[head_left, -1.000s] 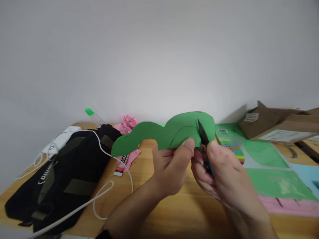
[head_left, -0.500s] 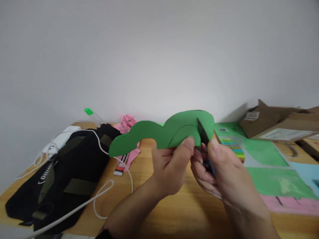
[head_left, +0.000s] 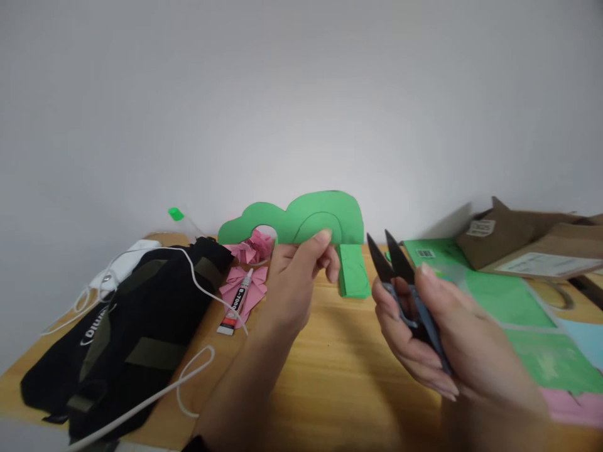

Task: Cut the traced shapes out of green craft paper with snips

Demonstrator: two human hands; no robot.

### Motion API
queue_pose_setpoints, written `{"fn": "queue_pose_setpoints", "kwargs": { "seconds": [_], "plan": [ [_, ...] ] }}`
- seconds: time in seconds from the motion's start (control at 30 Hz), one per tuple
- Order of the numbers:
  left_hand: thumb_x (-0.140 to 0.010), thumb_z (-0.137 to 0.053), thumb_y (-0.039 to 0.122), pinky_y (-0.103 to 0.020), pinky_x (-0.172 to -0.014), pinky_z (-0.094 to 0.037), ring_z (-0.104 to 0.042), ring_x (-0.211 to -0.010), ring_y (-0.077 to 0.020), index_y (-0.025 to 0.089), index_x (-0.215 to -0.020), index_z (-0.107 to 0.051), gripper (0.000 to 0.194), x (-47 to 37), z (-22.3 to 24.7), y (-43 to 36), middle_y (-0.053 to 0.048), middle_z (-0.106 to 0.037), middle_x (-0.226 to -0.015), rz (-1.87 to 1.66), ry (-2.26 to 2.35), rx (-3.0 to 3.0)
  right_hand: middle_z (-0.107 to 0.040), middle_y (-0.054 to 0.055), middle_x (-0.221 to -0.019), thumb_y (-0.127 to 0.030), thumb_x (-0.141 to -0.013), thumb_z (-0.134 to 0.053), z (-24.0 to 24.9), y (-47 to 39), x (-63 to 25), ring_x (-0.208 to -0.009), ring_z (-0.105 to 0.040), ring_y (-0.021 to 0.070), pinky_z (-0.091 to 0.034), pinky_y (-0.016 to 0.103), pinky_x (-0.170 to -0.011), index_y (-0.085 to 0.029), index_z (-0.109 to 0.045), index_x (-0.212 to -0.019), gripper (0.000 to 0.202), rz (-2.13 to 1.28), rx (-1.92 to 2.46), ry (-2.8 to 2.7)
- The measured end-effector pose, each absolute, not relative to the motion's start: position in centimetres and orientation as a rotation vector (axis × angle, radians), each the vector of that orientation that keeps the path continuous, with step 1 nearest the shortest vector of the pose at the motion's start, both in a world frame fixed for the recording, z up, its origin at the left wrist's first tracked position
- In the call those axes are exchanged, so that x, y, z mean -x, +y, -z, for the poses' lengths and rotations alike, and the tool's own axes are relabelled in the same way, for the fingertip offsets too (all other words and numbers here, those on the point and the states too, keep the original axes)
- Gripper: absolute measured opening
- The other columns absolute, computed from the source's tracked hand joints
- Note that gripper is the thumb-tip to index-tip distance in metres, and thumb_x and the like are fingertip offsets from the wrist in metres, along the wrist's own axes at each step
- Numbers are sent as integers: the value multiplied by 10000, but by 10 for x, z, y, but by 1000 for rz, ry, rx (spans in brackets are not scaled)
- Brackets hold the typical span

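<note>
My left hand (head_left: 299, 276) pinches the lower edge of a green paper cutout (head_left: 325, 210) with a wavy, cloud-like outline, held up in front of the wall. A thin dark arc is drawn on the paper above my thumb. To the right, my right hand (head_left: 438, 326) is wrapped round dark scissors (head_left: 411, 285), whose blades are spread and point up and left, apart from the paper. A folded green paper strip (head_left: 355, 271) lies on the table between the two hands.
At left are a black bag (head_left: 155, 339), a white cable and a white power strip (head_left: 125, 263). Pink paper pieces (head_left: 257, 247) and a glue tube (head_left: 234, 304) lie beside my left wrist. Green sheets (head_left: 511, 301) and a brown cardboard package (head_left: 527, 238) are at right.
The scissors have come away from the paper, moving right and down with my right hand, and their blades are spread. My left hand has shifted left with the cutout, revealing the green strip.
</note>
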State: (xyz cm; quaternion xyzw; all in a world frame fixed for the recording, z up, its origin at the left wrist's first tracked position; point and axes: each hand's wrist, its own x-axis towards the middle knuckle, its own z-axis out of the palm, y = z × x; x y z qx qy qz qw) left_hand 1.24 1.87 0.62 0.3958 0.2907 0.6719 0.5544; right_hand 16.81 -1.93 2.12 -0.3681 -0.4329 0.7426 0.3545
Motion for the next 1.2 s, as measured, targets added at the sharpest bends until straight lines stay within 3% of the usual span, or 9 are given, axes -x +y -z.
{"fn": "queue_pose_setpoints", "kwargs": {
  "seconds": [0.13, 0.33, 0.7, 0.9, 1.03, 1.2],
  "plan": [
    [-835, -703, 310, -208, -581, -464, -637, -572, -104, 160, -494, -574, 395, -7, -3, 17, -2, -610, -496, -1502, 612, -988, -414, -96, -438, -678, -902, -542, -15, -16, -164, -298, -265, 24, -267, 106, -281, -196, -564, -758, 503, -1847, 916, -1199],
    [-876, -666, 269, -219, -529, -478, -720, -625, -157, 155, -534, -611, 364, -1, -3, 19, -45, -729, -598, -1436, 462, -985, -408, -100, -417, -617, -950, -511, -7, -13, -170, -285, -228, 24, -235, 104, -267, -197, -561, -751, 467, -1813, 913, -1272],
    [-839, -685, 209, -210, -608, -542, -759, -672, -171, 158, -497, -569, 364, -1, -7, 18, 4, -662, -529, -1497, 480, -897, -406, -87, -421, -690, -891, -544, -14, -15, -182, -301, -227, 36, -186, 139, -284, -208, -554, -739, 506, -1762, 1013, -1307],
    [-734, -784, 293, -282, -574, -542, -744, -660, -227, 171, -493, -561, 350, -6, -11, 15, 14, -583, -488, -1520, 596, -907, -382, -89, -401, -711, -887, -532, -20, -22, -177, -306, -215, 25, -191, 149, -312, -196, -510, -662, 562, -1854, 1056, -1298],
    [-722, -784, 349, -343, -629, -564, -696, -594, -206, 169, -530, -600, 321, -7, -8, 12, 1, -619, -561, -1478, 656, -938, -374, -98, -401, -718, -888, -525, -20, -21, -171, -304, -239, 27, -214, 136, -309, -200, -491, -672, 562, -1889, 1053, -1313],
    [-795, -736, 374, -282, -699, -512, -625, -628, -139, 184, -502, -611, 371, -9, 3, 8, 11, -599, -552, -1443, 804, -1000, -396, -86, -415, -745, -878, -504, -23, -21, -167, -320, -272, 38, -243, 134, -314, -196, -516, -688, 581, -1857, 1066, -1289]
  ]
}}
